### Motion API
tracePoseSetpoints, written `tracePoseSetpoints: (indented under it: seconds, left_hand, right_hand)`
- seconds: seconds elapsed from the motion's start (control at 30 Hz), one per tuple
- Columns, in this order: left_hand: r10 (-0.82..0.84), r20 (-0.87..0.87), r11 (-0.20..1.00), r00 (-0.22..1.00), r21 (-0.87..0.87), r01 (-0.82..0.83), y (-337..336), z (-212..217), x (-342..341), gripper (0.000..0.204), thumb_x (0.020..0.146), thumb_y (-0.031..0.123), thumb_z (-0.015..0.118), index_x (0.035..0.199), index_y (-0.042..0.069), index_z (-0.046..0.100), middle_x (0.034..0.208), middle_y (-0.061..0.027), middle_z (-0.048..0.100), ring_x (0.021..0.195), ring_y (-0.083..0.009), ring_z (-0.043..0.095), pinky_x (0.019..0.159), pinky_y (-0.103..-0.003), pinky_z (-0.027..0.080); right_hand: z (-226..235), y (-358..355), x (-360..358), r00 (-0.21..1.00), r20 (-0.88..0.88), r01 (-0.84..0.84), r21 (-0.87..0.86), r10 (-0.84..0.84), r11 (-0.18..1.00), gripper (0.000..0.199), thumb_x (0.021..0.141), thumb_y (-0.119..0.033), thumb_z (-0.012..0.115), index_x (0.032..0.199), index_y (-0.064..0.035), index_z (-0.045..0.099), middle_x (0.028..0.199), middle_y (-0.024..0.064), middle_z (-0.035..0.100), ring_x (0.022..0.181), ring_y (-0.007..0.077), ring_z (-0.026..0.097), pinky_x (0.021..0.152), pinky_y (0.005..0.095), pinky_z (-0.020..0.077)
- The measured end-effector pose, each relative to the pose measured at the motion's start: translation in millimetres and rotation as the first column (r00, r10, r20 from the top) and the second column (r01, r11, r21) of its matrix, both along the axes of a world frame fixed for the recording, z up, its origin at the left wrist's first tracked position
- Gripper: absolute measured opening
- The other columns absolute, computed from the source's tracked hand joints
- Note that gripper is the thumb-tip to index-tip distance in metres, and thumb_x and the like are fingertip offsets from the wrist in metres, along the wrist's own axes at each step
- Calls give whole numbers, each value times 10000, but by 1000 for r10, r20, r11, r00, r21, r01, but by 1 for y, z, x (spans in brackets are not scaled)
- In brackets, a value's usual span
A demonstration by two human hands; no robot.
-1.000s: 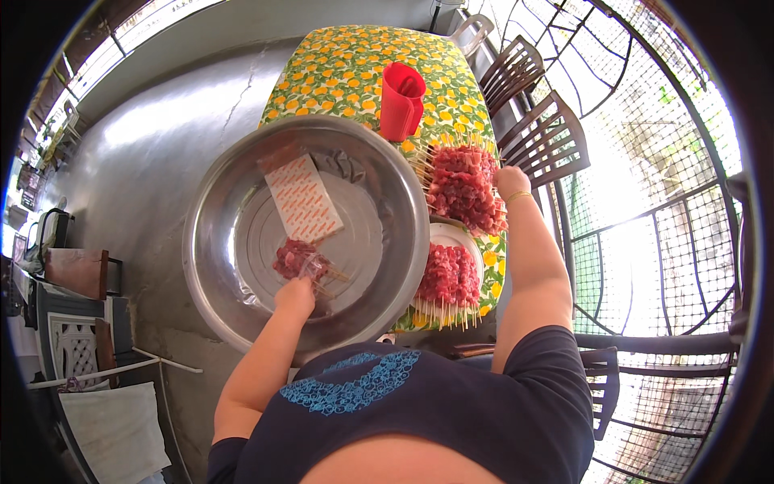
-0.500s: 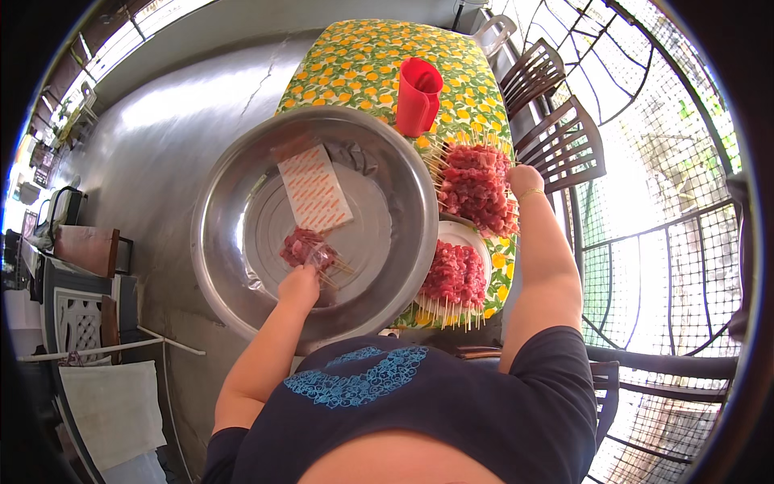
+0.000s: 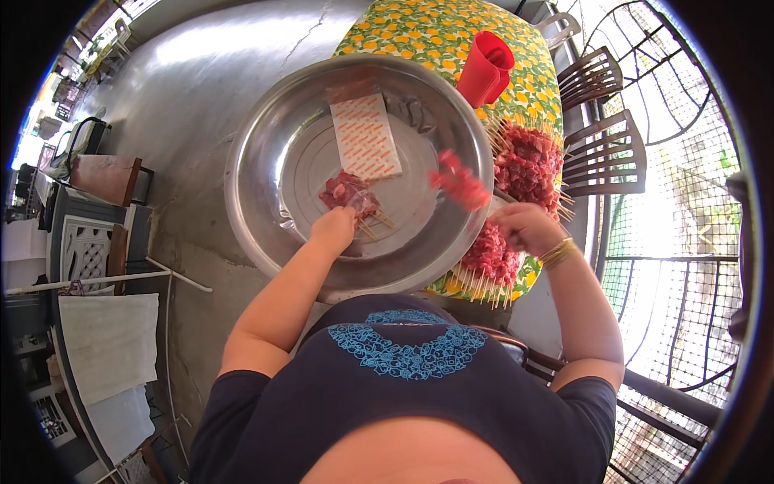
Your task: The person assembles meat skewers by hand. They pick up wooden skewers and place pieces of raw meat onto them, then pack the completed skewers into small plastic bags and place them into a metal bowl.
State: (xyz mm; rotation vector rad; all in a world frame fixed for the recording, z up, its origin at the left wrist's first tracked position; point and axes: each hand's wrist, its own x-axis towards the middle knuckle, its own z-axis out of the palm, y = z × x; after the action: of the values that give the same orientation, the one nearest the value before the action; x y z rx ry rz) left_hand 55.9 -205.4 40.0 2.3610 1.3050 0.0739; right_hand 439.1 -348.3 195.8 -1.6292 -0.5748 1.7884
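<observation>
A wide metal basin stands in front of me. Inside it, my left hand pinches the edge of a clear plastic bag holding raw meat skewers, their bare stick ends pointing toward me. A stack of white plastic bags with orange print lies just beyond. Over the basin's right side, blurred by motion, hangs a raw meat skewer; my right hand is closed round its stick end. Below that hand is a plate of meat skewers, partly covered by it. A larger pile of skewers lies farther right.
A red plastic pitcher stands on the lemon-patterned tablecloth beyond the basin. Brown slatted chairs line the table's right side, beside a mesh grille. To the left, a white cloth hangs from a rack.
My right hand has come left from the far pile, bringing a meat skewer over the basin. My left hand stays at the bag. The whole view has shifted.
</observation>
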Motion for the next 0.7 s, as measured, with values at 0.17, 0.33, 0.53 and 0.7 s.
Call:
tracePoseSetpoints:
  seconds: [0.17, 0.33, 0.53, 0.7]
  left_hand:
    - [-20, -7, 999, 1000, -26, 20, 5, 2, -3, 166, 914, 142, 524, 1001, 68, 645, 1019, -170, 671, 972, -380, 666, 815, -504, 526]
    - [-35, -12, 999, 999, -33, 34, 5, 6, -6, 173, 910, 110, 499, 1012, 67, 632, 1028, -167, 664, 998, -369, 664, 818, -504, 525]
    - [-45, -40, 999, 998, 14, 46, 3, 14, -5, 166, 913, 107, 495, 1021, 69, 615, 1045, -167, 660, 988, -384, 662, 820, -510, 530]
    - [-20, 45, 999, 999, 49, 18, -1, 18, 1, 170, 908, 94, 482, 1021, 67, 607, 1036, -166, 658, 972, -382, 660, 817, -503, 530]
  right_hand:
    - [-45, 19, -95, 973, -209, -176, -404, 97, 898, 117, 953, -21, 532, 990, -10, 642, 663, -18, 489, 484, 59, 372, 400, 216, 272]
    - [-92, 54, -119, 952, -291, -241, -514, 98, 823, 129, 946, 32, 509, 988, -37, 609, 661, -47, 469, 479, 24, 343, 394, 193, 261]
    - [-123, 77, -132, 969, -189, -233, -469, 161, 852, 118, 987, -58, 498, 979, -82, 613, 660, -42, 455, 488, 49, 358, 408, 206, 276]
    - [-147, 84, -156, 948, 35, -282, -361, 315, 889, 148, 1037, -172, 499, 998, -109, 628, 700, -25, 530, 504, 58, 390, 437, 229, 328]
